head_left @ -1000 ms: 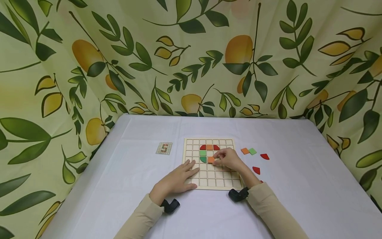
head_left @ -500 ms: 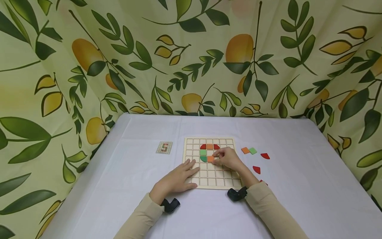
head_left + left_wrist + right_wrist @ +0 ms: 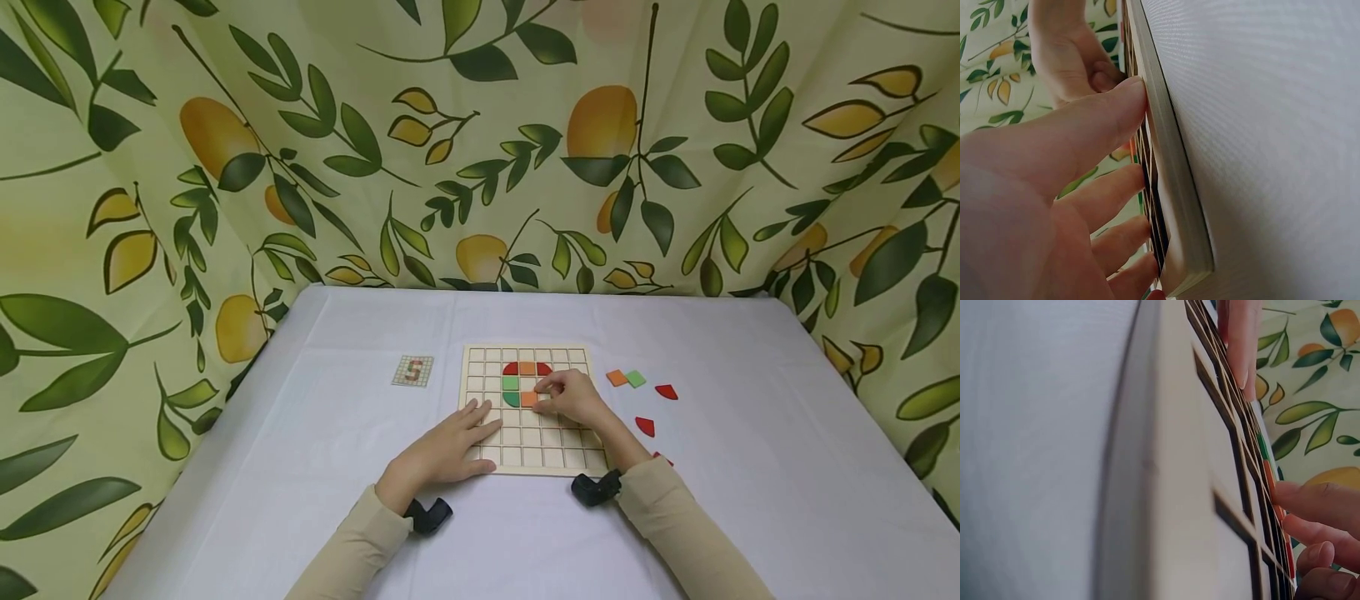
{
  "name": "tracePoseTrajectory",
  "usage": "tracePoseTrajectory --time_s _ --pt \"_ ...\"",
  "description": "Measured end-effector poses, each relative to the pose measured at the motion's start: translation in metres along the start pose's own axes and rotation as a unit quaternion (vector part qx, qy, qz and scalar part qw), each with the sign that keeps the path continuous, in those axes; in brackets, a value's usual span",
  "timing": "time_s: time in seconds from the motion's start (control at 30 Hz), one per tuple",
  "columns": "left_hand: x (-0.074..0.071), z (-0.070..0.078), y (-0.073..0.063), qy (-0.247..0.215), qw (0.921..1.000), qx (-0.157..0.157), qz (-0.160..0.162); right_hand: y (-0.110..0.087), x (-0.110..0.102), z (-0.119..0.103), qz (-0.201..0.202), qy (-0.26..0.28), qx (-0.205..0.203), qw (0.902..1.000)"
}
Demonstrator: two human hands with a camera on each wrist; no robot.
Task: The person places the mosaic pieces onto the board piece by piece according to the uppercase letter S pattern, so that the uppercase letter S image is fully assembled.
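Observation:
A wooden grid board (image 3: 551, 458) lies on the table. My left hand (image 3: 442, 446) rests on its left side with fingers spread; in the left wrist view the thumb (image 3: 1125, 103) touches the board's near edge. My right hand (image 3: 573, 396) pinches an orange square tile (image 3: 528, 399) sitting in a grid cell, thumb and fingertip at its right side. Left of that tile sits a dark green quarter-round tile (image 3: 511, 399), with a light green square tile (image 3: 511, 383) above it. The top row holds an orange square (image 3: 527, 368) between two red rounded tiles (image 3: 511, 368).
A small pattern card (image 3: 413, 372) lies left of the board. To the right are a loose orange tile (image 3: 617, 378), a green tile (image 3: 636, 379) and several red quarter-round tiles (image 3: 645, 427), one partly hidden by the right arm. A leaf-patterned curtain (image 3: 480, 167) hangs behind the table.
The orange tile has shifted slightly up and left, and now lies squarely in its cell beside the dark green tile. The right hand moved slightly with it; the left hand has stayed put.

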State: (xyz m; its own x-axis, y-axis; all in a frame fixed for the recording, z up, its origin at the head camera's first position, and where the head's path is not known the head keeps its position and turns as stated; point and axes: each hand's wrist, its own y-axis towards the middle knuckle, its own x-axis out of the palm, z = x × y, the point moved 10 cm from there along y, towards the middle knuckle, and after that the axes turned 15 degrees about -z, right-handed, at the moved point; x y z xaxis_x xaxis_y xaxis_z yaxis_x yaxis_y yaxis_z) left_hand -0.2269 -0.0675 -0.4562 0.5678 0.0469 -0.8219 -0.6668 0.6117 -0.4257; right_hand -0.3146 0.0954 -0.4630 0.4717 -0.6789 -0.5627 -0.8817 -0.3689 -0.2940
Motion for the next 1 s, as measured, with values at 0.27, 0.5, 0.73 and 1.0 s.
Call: tracePoseTrajectory --time_s 0.27,0.5,0.73,1.0 --pt "0.001 0.001 0.000 0.001 1.0000 0.001 0.000 -0.011 -0.004 0.000 -0.004 0.013 0.004 0.9999" --pt "0.000 0.001 -0.001 -0.002 1.0000 0.001 0.002 -0.020 -0.012 0.001 -0.006 0.012 0.002 0.9999" --pt "0.000 0.002 -0.001 -0.001 1.0000 0.003 0.000 -0.030 -0.016 0.003 -0.005 0.008 -0.011 0.9999" --pt "-0.001 0.002 -0.001 0.000 1.0000 0.003 0.001 -0.043 -0.023 0.013 -0.003 0.022 0.000 0.9997"
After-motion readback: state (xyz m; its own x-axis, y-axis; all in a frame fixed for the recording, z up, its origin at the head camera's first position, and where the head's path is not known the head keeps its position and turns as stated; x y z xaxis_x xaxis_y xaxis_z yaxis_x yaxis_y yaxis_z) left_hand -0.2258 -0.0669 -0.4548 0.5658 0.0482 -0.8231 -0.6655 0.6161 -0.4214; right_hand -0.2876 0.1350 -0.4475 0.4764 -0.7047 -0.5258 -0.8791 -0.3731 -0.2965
